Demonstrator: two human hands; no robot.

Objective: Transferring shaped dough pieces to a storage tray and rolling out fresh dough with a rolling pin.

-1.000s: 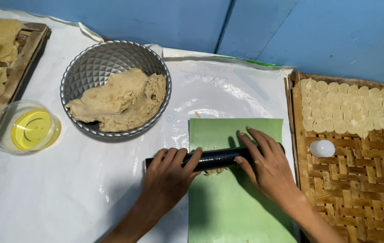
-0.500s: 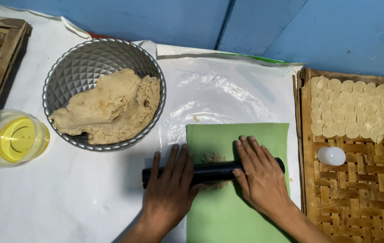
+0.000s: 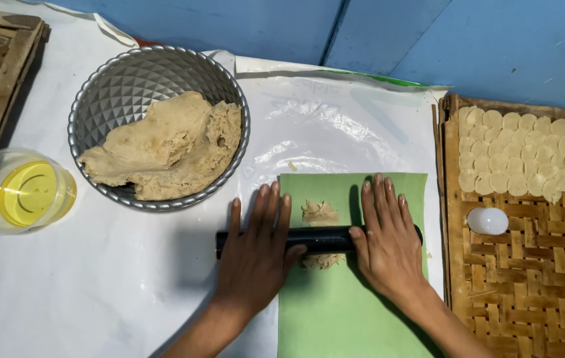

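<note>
so the table (image 3: 97, 298) is covered in white plastic, and sitting on it: a metal bowl (image 3: 130, 73), a green mat (image 3: 335, 318), a woven tray (image 3: 521, 278), a wooden tray (image 3: 10, 73) and a clear cup of yellow oil (image 3: 27, 192).

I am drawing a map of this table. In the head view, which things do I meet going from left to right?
Wooden tray → cup of yellow liquid → metal bowl of dough → left hand → right hand → white egg-shaped thing on the woven tray.

Both forearms are bare, the left hand (image 3: 254, 255) and right hand (image 3: 388, 242) ungloved (no rings visible).
</note>
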